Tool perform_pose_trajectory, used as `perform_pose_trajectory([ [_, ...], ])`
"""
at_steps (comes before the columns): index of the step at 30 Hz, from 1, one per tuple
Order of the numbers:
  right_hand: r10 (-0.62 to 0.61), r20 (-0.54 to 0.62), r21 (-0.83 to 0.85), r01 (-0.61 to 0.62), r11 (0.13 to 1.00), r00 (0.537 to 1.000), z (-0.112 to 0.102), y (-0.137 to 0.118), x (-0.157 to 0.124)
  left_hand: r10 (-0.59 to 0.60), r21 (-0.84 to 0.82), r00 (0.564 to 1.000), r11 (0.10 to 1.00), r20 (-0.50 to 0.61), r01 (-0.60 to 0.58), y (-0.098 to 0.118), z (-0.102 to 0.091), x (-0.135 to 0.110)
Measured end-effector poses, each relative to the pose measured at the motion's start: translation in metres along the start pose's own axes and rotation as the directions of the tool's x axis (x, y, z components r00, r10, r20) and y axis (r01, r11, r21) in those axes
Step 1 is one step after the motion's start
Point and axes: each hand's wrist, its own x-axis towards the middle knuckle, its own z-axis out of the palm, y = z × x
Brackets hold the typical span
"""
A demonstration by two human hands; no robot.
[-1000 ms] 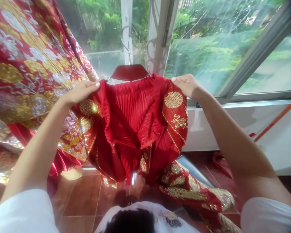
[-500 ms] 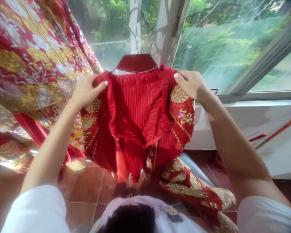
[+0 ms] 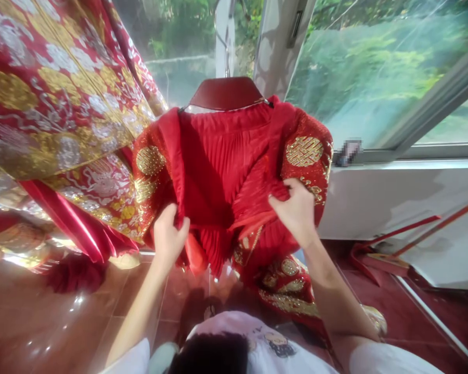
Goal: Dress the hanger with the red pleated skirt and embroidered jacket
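Note:
A red pleated skirt with gold embroidered panels (image 3: 222,166) hangs from a dark red hanger (image 3: 226,93) in front of the window. My left hand (image 3: 168,236) is closed on the skirt's left inner edge, low down. My right hand (image 3: 294,210) pinches a fold of the pleated cloth at the right, just under a round gold emblem (image 3: 304,150). The skirt's lower part trails onto the floor at the lower right.
A larger red and gold embroidered garment (image 3: 50,104) hangs at the left and drapes to the red tiled floor (image 3: 62,327). A white window ledge (image 3: 393,197) runs along the right, with orange rods (image 3: 437,226) leaning by it. The window frame (image 3: 273,47) stands behind the hanger.
Both hands have dropped from the skirt's top corners near the hanger to its middle, and now grip the cloth lower down. The view has shifted slightly, so the hanger sits higher.

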Motion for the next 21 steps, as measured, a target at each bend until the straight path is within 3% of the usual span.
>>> perform_pose_trajectory([
  [2,-0.029,-0.145,0.128,0.048,0.991,0.989,-0.002,-0.028,-0.009,0.023,-0.052,0.999,0.998,-0.044,-0.026,0.014,-0.014,-0.011],
  [3,-0.073,-0.161,0.18,0.102,0.978,0.984,0.002,-0.043,-0.016,0.039,-0.069,0.998,0.997,-0.052,-0.042,0.022,-0.02,-0.015],
  [4,-0.137,-0.119,0.208,0.159,0.965,0.983,0.01,-0.056,-0.022,0.051,-0.078,0.997,0.995,-0.058,-0.055,0.029,-0.024,-0.018],
  [7,-0.25,0.2,0.175,0.217,0.96,0.947,0.045,-0.073,-0.028,0.021,-0.108,0.999,0.994,-0.05,-0.027,0.041,-0.021,-0.017],
  [9,-0.219,0.304,0.157,0.178,0.971,0.927,0.064,-0.065,-0.022,-0.039,-0.193,0.999,0.98,0.001,0.039,0.035,-0.007,-0.012],
  [12,-0.206,0.262,0.232,0.145,0.962,0.943,0.075,-0.044,-0.011,-0.069,-0.416,0.994,0.904,0.081,0.097,0.008,0.029,-0.014],
  [14,-0.201,0.221,0.268,0.139,0.953,0.954,0.074,-0.033,-0.01,-0.109,-0.523,0.994,0.845,0.033,0.11,-0.014,0.058,-0.027],
  [16,-0.188,0.189,0.257,0.136,0.957,0.964,0.073,-0.026,-0.015,-0.185,-0.503,0.983,0.849,0.008,0.164,-0.032,0.085,-0.045],
  [18,-0.182,0.182,0.233,0.137,0.963,0.966,0.071,-0.023,-0.021,-0.229,-0.422,0.972,0.877,0.055,0.231,-0.04,0.101,-0.062],
  [21,-0.184,0.226,0.19,0.142,0.972,0.957,0.06,-0.024,-0.027,-0.133,-0.33,0.99,0.934,0.037,0.138,-0.03,0.098,-0.063],
])
